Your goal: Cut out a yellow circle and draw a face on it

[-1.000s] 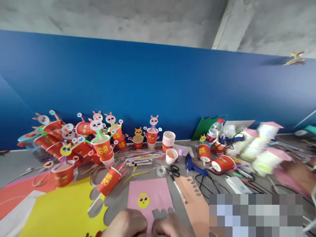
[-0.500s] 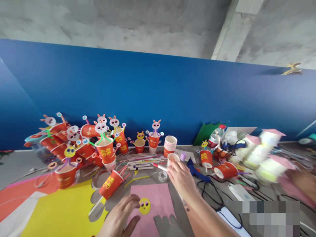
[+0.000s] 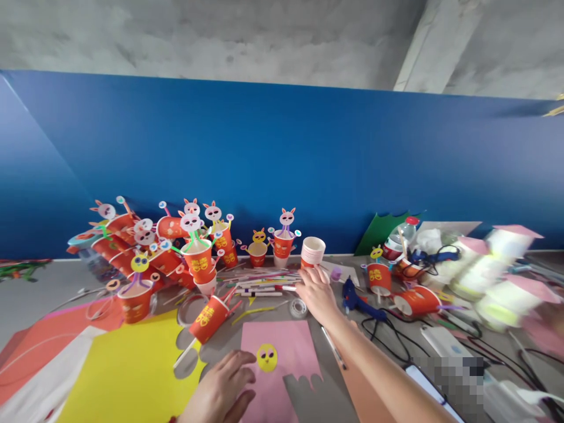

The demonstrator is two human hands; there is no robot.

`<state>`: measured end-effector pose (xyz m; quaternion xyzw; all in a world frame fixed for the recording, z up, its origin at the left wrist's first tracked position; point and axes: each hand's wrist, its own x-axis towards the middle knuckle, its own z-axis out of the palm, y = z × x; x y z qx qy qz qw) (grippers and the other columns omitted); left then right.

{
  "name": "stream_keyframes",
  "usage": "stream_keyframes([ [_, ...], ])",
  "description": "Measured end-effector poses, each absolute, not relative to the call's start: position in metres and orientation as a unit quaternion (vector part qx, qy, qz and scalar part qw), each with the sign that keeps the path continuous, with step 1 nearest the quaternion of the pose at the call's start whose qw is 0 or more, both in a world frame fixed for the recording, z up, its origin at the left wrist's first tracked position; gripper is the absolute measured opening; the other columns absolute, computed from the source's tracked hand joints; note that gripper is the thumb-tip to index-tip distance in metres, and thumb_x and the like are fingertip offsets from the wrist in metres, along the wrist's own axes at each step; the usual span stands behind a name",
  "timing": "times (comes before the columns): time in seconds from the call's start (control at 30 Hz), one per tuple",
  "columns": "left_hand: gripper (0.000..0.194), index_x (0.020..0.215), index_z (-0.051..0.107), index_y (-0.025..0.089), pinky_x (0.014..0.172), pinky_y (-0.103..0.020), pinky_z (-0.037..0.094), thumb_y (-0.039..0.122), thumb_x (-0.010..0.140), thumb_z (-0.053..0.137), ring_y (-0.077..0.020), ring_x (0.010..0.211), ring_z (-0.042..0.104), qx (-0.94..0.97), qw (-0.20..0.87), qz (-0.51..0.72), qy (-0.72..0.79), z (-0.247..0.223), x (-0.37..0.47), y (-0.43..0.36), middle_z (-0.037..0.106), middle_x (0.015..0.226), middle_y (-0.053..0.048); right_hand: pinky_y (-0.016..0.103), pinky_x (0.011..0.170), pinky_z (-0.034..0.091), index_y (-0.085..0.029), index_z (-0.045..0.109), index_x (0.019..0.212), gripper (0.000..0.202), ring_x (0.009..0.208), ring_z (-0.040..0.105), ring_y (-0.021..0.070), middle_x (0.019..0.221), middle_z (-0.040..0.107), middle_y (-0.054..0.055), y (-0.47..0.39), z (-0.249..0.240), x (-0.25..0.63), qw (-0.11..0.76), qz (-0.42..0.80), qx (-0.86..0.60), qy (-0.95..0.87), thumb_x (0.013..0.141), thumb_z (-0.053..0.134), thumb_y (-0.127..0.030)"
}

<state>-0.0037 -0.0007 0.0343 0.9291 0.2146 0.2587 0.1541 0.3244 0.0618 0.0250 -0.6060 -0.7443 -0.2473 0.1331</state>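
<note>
My left hand [image 3: 224,382] is loosely open beside a yellow paper face [image 3: 267,358]. That face lies on a pink sheet [image 3: 282,335] with a scalloped cut edge. Stretched farther out, my right hand [image 3: 317,294] has its fingers extended just in front of a stack of paper cups [image 3: 313,251]. It covers most of a single cup standing there, and its fingertips are partly hidden. Near its fingers are a white marker [image 3: 289,288] and a roll of clear tape [image 3: 298,308]. A red paper cup [image 3: 210,319] with straws lies tipped beyond my left hand.
Several red cups with paper animal faces [image 3: 197,261] crowd the left back. A yellow sheet [image 3: 132,364] lies at front left. On the right are a blue glue gun [image 3: 361,301], cables, a bottle [image 3: 400,238], a phone [image 3: 429,390] and white paper lanterns [image 3: 502,299].
My right hand has reached slightly farther forward, over the single cup and toward the stack. My left hand stays beside the yellow face. The view has shifted a little.
</note>
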Motion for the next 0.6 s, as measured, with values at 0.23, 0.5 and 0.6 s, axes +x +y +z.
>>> stream_keyframes([
  [0.23,0.012,0.099,0.061,0.023,0.089,-0.03,0.058,0.021,0.094,0.05,-0.0223,0.108,0.068,0.938,0.15,0.236,0.204,0.038,0.0,-0.002,0.068,0.12,-0.009,0.053,0.114,0.031,-0.021,0.078,0.079,0.014,0.124,0.053,0.0311,0.124,0.07,0.01,0.069,0.027,0.322,0.143,-0.233,-0.61,-0.743,0.088,0.068,-0.017],
  [0.5,0.018,0.096,0.061,0.022,0.089,-0.03,0.056,0.019,0.098,0.044,-0.0215,0.108,0.065,0.925,0.196,0.219,0.239,0.036,-0.012,-0.003,0.068,0.115,-0.008,0.047,0.104,0.044,-0.023,0.075,0.096,0.017,0.12,0.054,0.0285,0.121,0.069,0.009,-0.002,0.048,0.294,0.217,-0.102,-0.598,-0.765,0.096,0.059,-0.02],
  [0.6,0.017,0.093,0.061,0.021,0.088,-0.03,0.056,0.018,0.098,0.045,-0.0205,0.105,0.065,0.926,0.205,0.216,0.233,0.032,-0.01,-0.003,0.068,0.111,-0.007,0.042,0.098,0.049,-0.023,0.074,0.096,0.015,0.117,0.057,0.0272,0.116,0.07,0.008,-0.033,0.037,0.279,0.208,-0.011,-0.582,-0.786,0.094,0.06,-0.017],
])
